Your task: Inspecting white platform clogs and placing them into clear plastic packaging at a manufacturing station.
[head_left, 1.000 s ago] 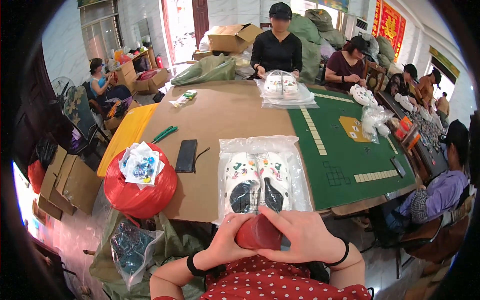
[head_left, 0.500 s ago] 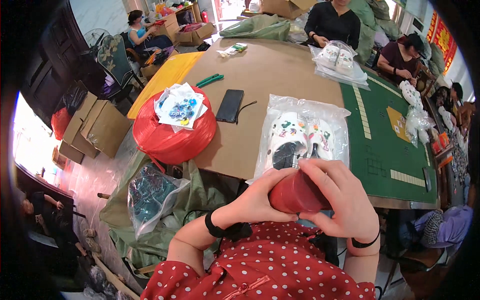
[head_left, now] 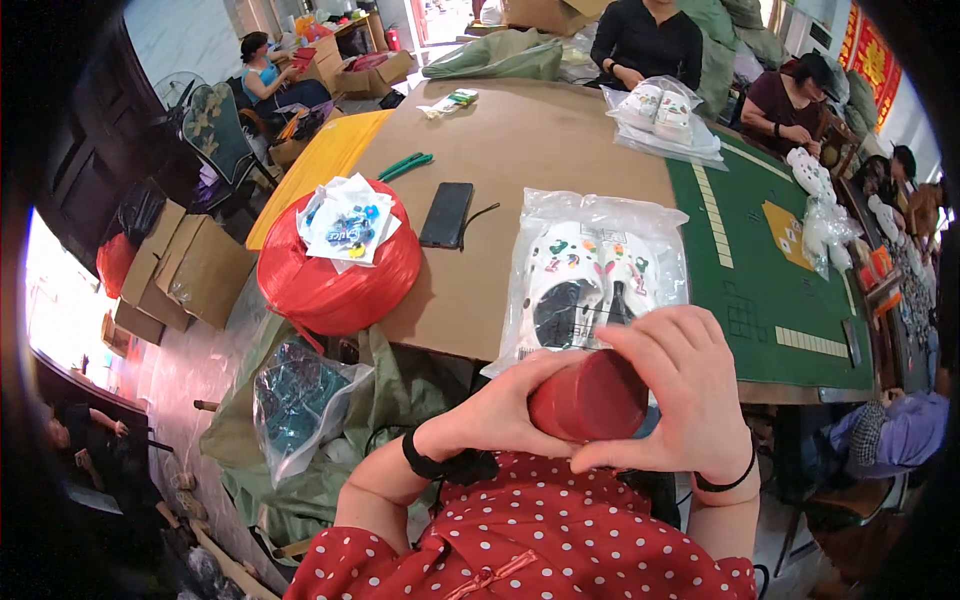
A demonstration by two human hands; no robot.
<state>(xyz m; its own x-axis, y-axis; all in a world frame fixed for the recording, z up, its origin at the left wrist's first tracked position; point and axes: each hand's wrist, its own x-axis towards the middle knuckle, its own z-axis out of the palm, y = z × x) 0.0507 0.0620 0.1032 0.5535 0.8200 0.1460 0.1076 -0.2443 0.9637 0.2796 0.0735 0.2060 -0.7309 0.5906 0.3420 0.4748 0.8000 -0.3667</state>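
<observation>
In front of my chest, above the table's near edge, I hold a dark red cylinder (head_left: pixel 590 398), with a flat round end showing; whether it is a cup or a jar I cannot tell. My left hand (head_left: pixel 510 405) is wrapped round its left side. My right hand (head_left: pixel 685 390) curves round its right side, thumb below and fingers above at the rim. Just beyond my hands lies a clear plastic bag (head_left: pixel 675 235) holding a pair of white clogs (head_left: pixel 570 255) with colourful charms.
A big red twine roll (head_left: pixel 345 300) carries white charm packets (head_left: pixel 350 222). Near it lie a black phone (head_left: pixel 447 213) and green-handled snips (head_left: pixel 405 166). A green mat (head_left: pixel 745 310) covers the table's right. More bagged clogs (head_left: pixel 655 108) lie by a person in black (head_left: pixel 648 45). Other people sit around.
The red cylinder has turned, so its flat end faces me more, and it has shifted slightly left. My right hand's fingers have spread and moved a little along its rim.
</observation>
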